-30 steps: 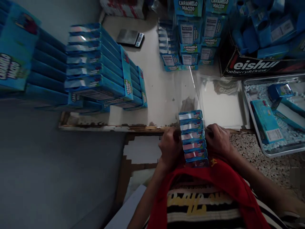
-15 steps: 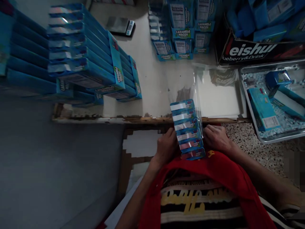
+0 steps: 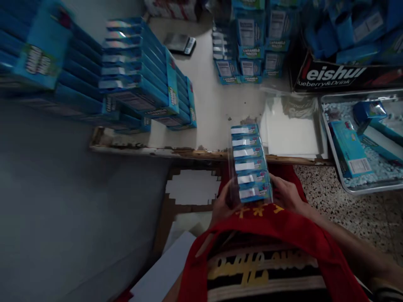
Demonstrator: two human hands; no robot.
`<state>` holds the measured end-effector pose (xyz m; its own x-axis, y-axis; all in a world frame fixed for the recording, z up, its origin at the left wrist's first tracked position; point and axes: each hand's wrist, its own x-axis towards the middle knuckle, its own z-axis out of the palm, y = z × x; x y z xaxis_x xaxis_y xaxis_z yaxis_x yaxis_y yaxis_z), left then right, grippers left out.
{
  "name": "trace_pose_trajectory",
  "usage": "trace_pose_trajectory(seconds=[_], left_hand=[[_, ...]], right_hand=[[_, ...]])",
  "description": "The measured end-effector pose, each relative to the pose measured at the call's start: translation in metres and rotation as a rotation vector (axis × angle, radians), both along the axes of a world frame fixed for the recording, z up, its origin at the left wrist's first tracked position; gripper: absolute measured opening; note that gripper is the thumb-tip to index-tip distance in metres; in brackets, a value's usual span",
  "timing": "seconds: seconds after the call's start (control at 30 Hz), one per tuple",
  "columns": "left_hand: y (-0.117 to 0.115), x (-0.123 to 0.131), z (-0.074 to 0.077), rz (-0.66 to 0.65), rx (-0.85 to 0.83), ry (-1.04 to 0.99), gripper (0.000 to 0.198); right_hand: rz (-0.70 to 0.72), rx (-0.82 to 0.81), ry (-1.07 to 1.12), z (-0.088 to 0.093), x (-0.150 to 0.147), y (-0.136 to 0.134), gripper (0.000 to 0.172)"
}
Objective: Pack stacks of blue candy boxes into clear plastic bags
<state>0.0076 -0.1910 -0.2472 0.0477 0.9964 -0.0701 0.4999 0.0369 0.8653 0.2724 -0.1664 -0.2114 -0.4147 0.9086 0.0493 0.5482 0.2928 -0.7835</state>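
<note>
Close to my body is a stack of candy boxes [image 3: 250, 163], several blue boxes lined up inside a clear plastic wrapper. My left hand [image 3: 222, 205] is against the stack's near left side, its fingers partly hidden by the wrapper. On the opposite side, my right hand [image 3: 286, 191] presses along the near right edge with its fingers curving beneath. The far end of the stack overlaps the worn table edge [image 3: 208, 154]. White sheets [image 3: 292, 134] with a clear bag over them lie just right of the stack.
Tall stacks of blue boxes [image 3: 138, 71] stand at the left, with more boxes [image 3: 250, 37] at the back. A small scale [image 3: 179, 44] lies between them. At right are a black carton [image 3: 336, 75] filled with blue boxes and a metal tray [image 3: 355, 191] of small pale-blue candies.
The loose plastic that extended past the far end of the stack now lies close around it. My hands have shifted from fists beside the stack to holding its near sides. The view has shifted.
</note>
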Motion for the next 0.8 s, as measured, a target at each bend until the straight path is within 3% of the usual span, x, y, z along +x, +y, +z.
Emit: trace_pose_trajectory(seconds=[0.13, 0.27, 0.4, 0.57, 0.8], left_hand=[[0.037, 0.008, 0.027, 0.101, 0.024, 0.113, 0.047], [0.068, 0.014, 0.038, 0.185, 0.116, 0.075, 0.069], [0.067, 0.021, 0.035, 0.159, 0.049, -0.054, 0.058], [0.056, 0.026, 0.025, 0.223, 0.127, -0.043, 0.054], [0.057, 0.028, 0.016, 0.271, 0.212, 0.000, 0.045]], right_hand=[[-0.048, 0.127, -0.149, 0.004, -0.025, 0.039, 0.061], [-0.100, 0.141, -0.093, 0.007, -0.037, 0.068, 0.058], [-0.129, 0.109, -0.026, 0.003, -0.040, 0.063, 0.043], [-0.200, 0.148, -0.006, 0.000, -0.045, 0.054, 0.026], [-0.288, 0.250, -0.052, -0.001, -0.047, 0.055, 0.023]])
